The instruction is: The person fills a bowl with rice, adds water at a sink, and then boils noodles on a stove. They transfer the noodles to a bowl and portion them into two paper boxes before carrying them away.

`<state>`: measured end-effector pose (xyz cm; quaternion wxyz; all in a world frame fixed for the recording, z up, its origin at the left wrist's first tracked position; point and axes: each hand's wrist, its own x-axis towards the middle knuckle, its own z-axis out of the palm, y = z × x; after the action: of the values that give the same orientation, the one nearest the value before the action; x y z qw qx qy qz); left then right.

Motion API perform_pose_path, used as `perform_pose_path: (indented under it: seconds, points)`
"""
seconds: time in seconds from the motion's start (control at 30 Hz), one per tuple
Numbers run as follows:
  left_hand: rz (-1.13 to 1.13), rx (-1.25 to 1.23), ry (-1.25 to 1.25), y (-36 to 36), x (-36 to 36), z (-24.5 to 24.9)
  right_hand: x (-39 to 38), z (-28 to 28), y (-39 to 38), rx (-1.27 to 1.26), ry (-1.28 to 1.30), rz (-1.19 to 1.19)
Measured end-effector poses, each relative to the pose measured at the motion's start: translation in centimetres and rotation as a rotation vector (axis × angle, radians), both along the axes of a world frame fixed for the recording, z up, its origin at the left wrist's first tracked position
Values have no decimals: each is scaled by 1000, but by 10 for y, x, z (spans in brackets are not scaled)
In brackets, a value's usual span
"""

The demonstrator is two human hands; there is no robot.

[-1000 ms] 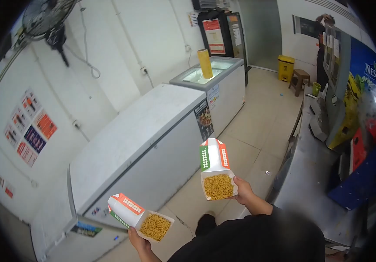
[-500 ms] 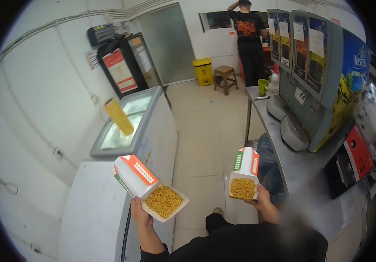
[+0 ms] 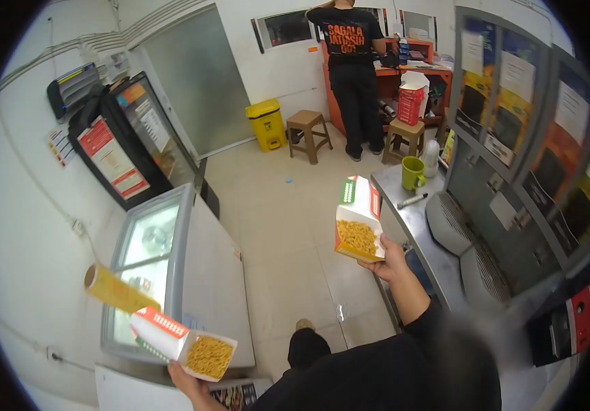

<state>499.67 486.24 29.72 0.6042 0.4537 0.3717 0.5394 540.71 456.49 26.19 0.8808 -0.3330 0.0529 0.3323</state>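
Observation:
My left hand (image 3: pixel 189 383) is closed around the underside of an open paper box of noodles (image 3: pixel 209 356), low at the left. The box has a white lid flap with orange and green printed edges, tipped back. Out in front, my right hand (image 3: pixel 389 259) grips a second open noodle box (image 3: pixel 358 236) of the same kind by its near lower corner. Yellow noodles fill both boxes. Some fingers of each hand are hidden beneath the cardboard.
A chest freezer (image 3: pixel 209 274) bearing a yellow roll (image 3: pixel 120 291) stands left. Along the right runs a steel counter (image 3: pixel 404 198) with a green mug (image 3: pixel 413 172) and drink dispensers (image 3: pixel 514 123). Ahead are a yellow bin (image 3: pixel 266 127), a stool (image 3: pixel 308 133) and another person (image 3: pixel 353 68) at an orange desk.
My view has moved forward, nearer the person and the desk. The left box now sits lower and further left in view; the right box sits higher. Both remain held.

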Motion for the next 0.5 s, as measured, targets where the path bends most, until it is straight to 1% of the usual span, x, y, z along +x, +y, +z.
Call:
perform_pose_path:
  seconds: [0.03, 0.07, 0.13, 0.17, 0.27, 0.3, 0.37, 0.43, 0.5]
  points:
    - [-3, -19, 40, 14, 26, 9, 24, 6, 16, 50, -2, 10]
    - [35, 5, 172, 15, 61, 33, 47, 10, 31, 105, -3, 15]
    - [75, 63, 89, 81, 119, 10, 83, 5, 54, 133, -35, -1]
    - [17, 68, 74, 105, 163, 19, 104, 8, 65, 144, -60, -17]
    - [-176, 73, 61, 142, 310, 40, 156, 17, 81, 18, 4, -103]
    - [-246, 89, 79, 161, 354, 48, 170, 19, 96, -36, 47, -165]
    - [-491, 135, 33, 177, 452, 55, 205, 18, 95, -75, 72, -285]
    - [-664, 145, -77, 170, 551, 74, 239, 13, 99, -61, 101, -398]
    - [-847, 120, -101, 171, 646, 75, 279, 2, 97, -73, 89, -482]
